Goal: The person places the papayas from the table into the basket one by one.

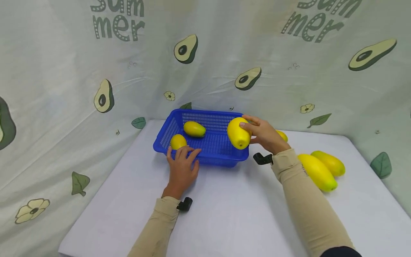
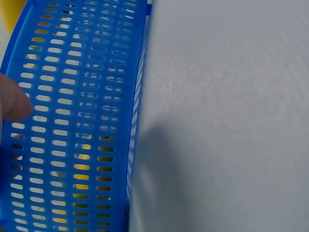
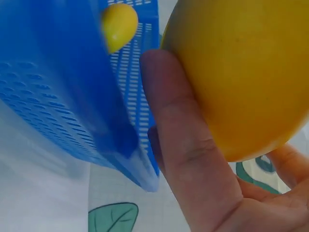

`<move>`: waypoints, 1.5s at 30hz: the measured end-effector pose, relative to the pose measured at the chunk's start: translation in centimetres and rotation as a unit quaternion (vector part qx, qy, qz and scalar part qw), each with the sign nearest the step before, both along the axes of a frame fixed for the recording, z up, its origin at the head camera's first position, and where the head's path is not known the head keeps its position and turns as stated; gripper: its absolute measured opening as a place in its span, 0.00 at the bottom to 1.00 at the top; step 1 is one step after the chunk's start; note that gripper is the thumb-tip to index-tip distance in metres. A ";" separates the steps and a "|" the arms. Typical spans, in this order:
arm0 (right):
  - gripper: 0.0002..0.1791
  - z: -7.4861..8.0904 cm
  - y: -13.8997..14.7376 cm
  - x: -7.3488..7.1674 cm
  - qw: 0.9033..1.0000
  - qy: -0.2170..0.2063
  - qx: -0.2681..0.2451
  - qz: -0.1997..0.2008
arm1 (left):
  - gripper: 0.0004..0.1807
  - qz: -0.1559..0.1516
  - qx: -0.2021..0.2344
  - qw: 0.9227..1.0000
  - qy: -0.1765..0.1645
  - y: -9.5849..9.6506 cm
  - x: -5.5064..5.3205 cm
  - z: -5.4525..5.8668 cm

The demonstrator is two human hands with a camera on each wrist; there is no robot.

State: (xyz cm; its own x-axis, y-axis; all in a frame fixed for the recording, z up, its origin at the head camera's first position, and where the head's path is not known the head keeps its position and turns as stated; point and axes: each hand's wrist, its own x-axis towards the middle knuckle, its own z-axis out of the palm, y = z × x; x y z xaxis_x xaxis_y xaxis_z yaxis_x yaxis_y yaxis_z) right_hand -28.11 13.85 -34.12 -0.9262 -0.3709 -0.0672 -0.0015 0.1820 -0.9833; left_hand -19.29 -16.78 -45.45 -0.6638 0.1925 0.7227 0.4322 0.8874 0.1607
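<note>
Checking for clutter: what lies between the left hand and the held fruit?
Only the blue basket's near rim and bare floor, as the head view shows.

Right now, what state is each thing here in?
Blue basket: upright on the table, partly filled
Held fruit: off the table, tilted
Right grip: holding that fruit
Left grip: holding basket's near rim
Far basket fruit: lying on its side
Near basket fruit: partly hidden
Front table fruit: lying down
Its neighbour: lying alongside
Third table fruit: partly hidden
Printed cloth: hanging, creased
</note>
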 end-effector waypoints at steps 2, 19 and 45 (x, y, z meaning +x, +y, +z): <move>0.43 0.4 0.3 -0.3 1.000 -0.003 -0.002 -0.004 | 0.19 -0.003 -0.005 1.000 -0.002 0.2 -0.1 0.1; 0.47 2.1 -1.3 -3.2 0.998 -0.031 0.053 -0.027 | 0.19 0.009 -0.004 1.000 -0.009 0.0 -0.1 0.0; 0.43 1.6 -3.7 -4.5 0.997 -0.045 0.034 -0.049 | 0.18 0.006 0.002 1.000 -0.011 0.2 0.0 0.1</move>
State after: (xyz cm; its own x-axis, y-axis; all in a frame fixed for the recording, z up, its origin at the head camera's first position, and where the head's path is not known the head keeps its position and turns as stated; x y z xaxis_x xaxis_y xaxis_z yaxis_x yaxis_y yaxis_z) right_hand -32.60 10.11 -32.56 -0.9466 -0.2716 -0.1740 0.1075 0.2429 -0.9641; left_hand -19.26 -16.59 -45.36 -0.6814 0.1817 0.7090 0.4187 0.8913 0.1740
